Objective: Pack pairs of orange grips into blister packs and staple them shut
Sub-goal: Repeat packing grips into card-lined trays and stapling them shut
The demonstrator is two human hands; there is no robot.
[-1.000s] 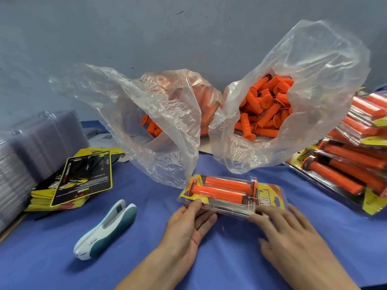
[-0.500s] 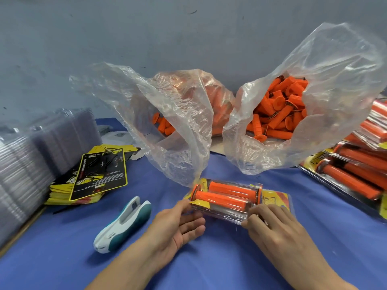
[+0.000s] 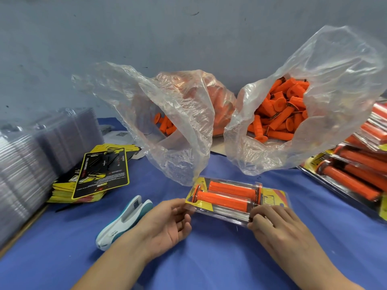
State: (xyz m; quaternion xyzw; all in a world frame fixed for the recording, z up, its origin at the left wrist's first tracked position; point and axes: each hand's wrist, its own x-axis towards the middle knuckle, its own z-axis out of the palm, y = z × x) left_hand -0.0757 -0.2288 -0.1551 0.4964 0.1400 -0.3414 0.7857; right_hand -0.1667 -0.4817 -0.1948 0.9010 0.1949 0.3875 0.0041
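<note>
A clear blister pack with a yellow card and two orange grips inside lies on the blue cloth in front of me. My left hand pinches its left end between thumb and fingers. My right hand presses fingertips on its near right edge. A white and teal stapler lies on the cloth just left of my left hand, untouched.
Two open clear bags of loose orange grips stand behind the pack. Filled packs pile up at the right. Yellow and black cards and stacks of empty blisters sit at the left.
My left hand has turned palm up and taken the pack's left end between thumb and fingers. The pack has tilted a little. My view has swung left.
</note>
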